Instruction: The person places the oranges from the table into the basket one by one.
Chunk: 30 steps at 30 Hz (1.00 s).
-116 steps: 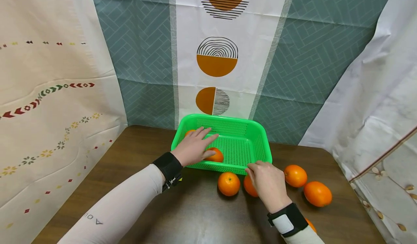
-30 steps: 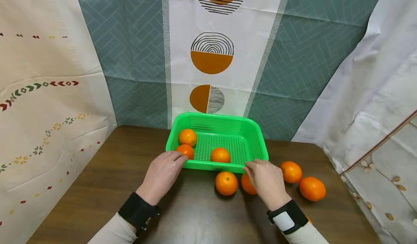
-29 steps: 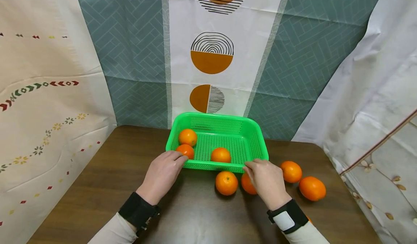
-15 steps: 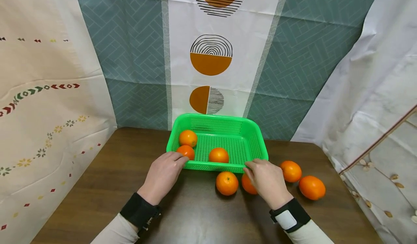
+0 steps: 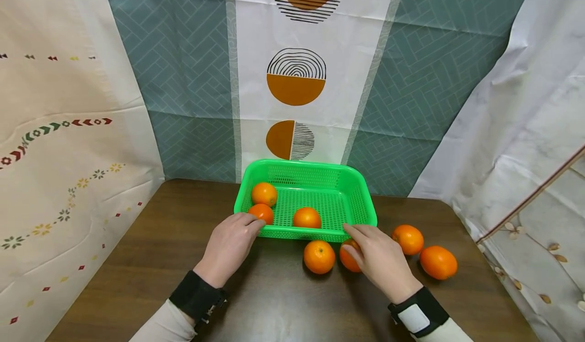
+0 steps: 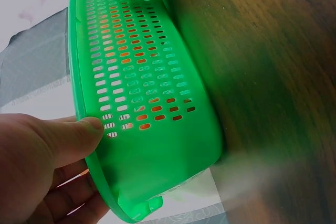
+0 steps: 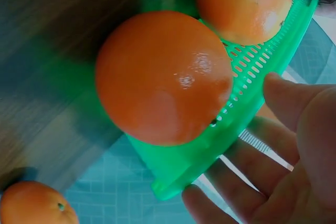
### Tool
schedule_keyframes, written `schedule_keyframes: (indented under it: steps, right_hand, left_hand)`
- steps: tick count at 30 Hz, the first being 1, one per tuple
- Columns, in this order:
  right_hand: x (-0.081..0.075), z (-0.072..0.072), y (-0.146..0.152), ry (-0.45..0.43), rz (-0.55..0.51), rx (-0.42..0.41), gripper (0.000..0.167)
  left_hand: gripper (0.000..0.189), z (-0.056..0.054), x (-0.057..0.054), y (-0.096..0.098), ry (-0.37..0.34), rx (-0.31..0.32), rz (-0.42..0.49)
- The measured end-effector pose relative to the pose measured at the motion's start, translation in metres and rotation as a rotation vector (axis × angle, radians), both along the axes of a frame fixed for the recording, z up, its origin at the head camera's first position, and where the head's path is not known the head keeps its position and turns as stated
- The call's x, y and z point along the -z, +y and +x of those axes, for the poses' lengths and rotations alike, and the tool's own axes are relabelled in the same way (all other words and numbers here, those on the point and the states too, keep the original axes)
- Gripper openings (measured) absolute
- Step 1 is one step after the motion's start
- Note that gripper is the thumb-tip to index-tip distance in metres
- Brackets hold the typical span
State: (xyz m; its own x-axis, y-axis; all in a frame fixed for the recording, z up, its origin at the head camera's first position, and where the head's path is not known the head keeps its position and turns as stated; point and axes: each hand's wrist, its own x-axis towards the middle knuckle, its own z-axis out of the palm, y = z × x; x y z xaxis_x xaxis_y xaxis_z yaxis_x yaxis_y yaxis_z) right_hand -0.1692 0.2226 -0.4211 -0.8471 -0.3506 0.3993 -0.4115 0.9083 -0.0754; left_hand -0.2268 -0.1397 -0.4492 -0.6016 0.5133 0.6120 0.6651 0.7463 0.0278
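A green plastic basket (image 5: pixel 315 165) stands at the back of the table with three oranges inside: one orange (image 5: pixel 264 194) at its left, another orange (image 5: pixel 262 213) in the near left corner, a third orange (image 5: pixel 307 217) near the front wall. My left hand (image 5: pixel 230 248) pinches the near left rim, thumb on the outside (image 6: pixel 79 135). At the near right rim, my right hand (image 5: pixel 384 263) has its thumb lifted off and its fingers (image 7: pixel 252 163) spread, partly past the rim. Against the front wall lies an orange (image 5: pixel 319 257); a further orange (image 5: pixel 348 257) is partly covered by my right hand.
To the right of my right hand lie two more oranges, one orange (image 5: pixel 408 239) farther back and one orange (image 5: pixel 439 262) closer. Patterned cloths (image 5: pixel 192 78) hang behind and beside the brown wooden table (image 5: pixel 283 311).
My left hand has come from over the basket's left half to its near left rim. In the last half second, my right hand has loosened from the rim and shifted slightly right.
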Motion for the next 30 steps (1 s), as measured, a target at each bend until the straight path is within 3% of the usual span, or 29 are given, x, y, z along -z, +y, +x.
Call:
schedule_keyframes:
  steps: [8,15,25,30]
  right_hand:
    - [0.002,0.013,0.017,-0.040,0.012,-0.023,0.072]
    - [0.004,0.030,0.031,0.019,0.021,-0.049,0.078]
    - [-0.006,0.051,0.038,0.039,0.060,-0.064,0.074]
    - [-0.002,0.064,0.049,0.061,0.073,-0.057,0.071]
  left_hand:
    - [0.031,0.001,0.000,0.000,0.002,0.007,0.005]
    - [0.030,0.002,-0.001,0.000,-0.008,0.004,0.009]
    - [0.031,0.001,-0.002,-0.001,-0.025,-0.004,0.006]
    - [0.029,0.002,-0.002,0.000,-0.017,-0.001,0.023]
